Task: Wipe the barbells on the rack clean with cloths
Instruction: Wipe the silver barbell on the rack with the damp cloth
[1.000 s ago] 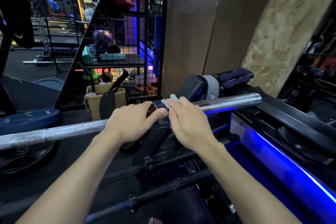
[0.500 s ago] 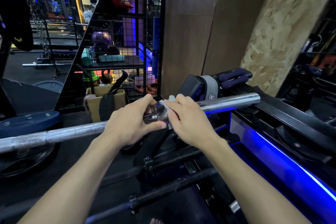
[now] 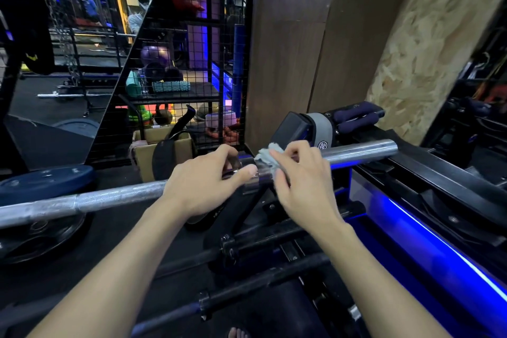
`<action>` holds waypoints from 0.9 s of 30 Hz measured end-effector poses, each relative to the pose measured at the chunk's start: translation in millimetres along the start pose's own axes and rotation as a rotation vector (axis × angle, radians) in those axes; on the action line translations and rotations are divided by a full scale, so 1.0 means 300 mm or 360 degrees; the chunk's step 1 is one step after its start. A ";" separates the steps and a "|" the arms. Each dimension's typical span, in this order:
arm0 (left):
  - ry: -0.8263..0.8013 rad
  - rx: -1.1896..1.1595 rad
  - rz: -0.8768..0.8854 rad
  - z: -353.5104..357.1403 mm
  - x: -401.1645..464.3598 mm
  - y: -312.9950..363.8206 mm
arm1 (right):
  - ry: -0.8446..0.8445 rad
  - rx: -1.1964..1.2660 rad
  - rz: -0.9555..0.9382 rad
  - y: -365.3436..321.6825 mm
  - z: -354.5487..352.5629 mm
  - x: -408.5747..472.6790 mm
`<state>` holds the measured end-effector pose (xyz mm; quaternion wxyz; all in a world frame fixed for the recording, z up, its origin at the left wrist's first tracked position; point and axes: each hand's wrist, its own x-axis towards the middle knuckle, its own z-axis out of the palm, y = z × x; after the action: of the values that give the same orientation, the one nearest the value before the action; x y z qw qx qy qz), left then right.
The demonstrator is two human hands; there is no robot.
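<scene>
You stand in a dim gym lit by a blue strip light point(image 3: 444, 250), over a black rack point(image 3: 428, 173). The silver barbell point(image 3: 109, 197) lies across it. Your left hand point(image 3: 203, 184) grips its collar; since half a second ago your right hand point(image 3: 304, 186) has loosened, fingers lifted, pinching the pale cloth point(image 3: 267, 155) against the sleeve. Darker bars point(image 3: 247, 282) lie below; a wire cage point(image 3: 178, 63) stands behind.
</scene>
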<state>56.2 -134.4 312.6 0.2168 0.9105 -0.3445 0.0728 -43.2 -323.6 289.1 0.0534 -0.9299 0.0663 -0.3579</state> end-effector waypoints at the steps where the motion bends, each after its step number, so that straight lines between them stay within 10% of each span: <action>1: -0.0016 0.0032 -0.0021 0.002 0.004 -0.001 | 0.0007 -0.0069 0.0061 0.033 0.002 -0.001; 27: 0.0021 -0.0058 0.0068 -0.014 -0.008 0.019 | -0.0195 -0.0208 -0.0108 0.039 0.031 -0.046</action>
<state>50.5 -134.8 317.7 0.2340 0.8984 -0.3636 0.0770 -47.9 -332.5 271.4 -0.0157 -0.9533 0.0546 -0.2967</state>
